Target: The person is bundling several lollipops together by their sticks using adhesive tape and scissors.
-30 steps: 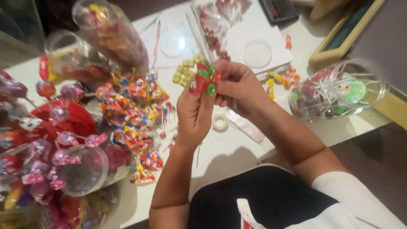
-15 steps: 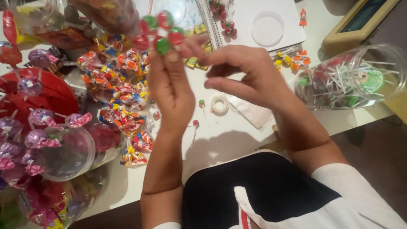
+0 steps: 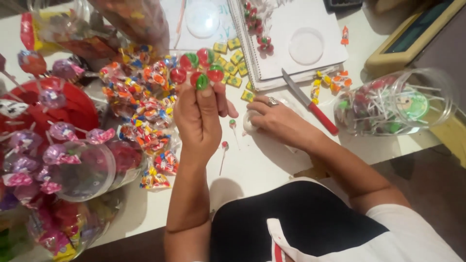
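Observation:
My left hand (image 3: 198, 119) is raised above the white table (image 3: 262, 165), fingers closed round the sticks of a bunch of red-and-green lollipops (image 3: 200, 68). My right hand (image 3: 279, 119), with a ring on one finger, rests low on the table over a small white roll of tape (image 3: 250, 122) and touches it; whether it grips the roll is unclear. Two loose small lollipops (image 3: 228, 140) lie on the table between my hands.
A red-handled knife (image 3: 310, 102) lies right of my right hand. A clear jar of lollipops (image 3: 395, 104) lies on its side at right. A spiral notebook (image 3: 291, 39), yellow candies (image 3: 235, 58), wrapped sweets (image 3: 145, 106) and purple lollipops on a red stand (image 3: 53, 126) fill the rest.
My right hand has left the lollipop bunch and dropped to the table onto the tape roll. My left hand still holds the bunch up.

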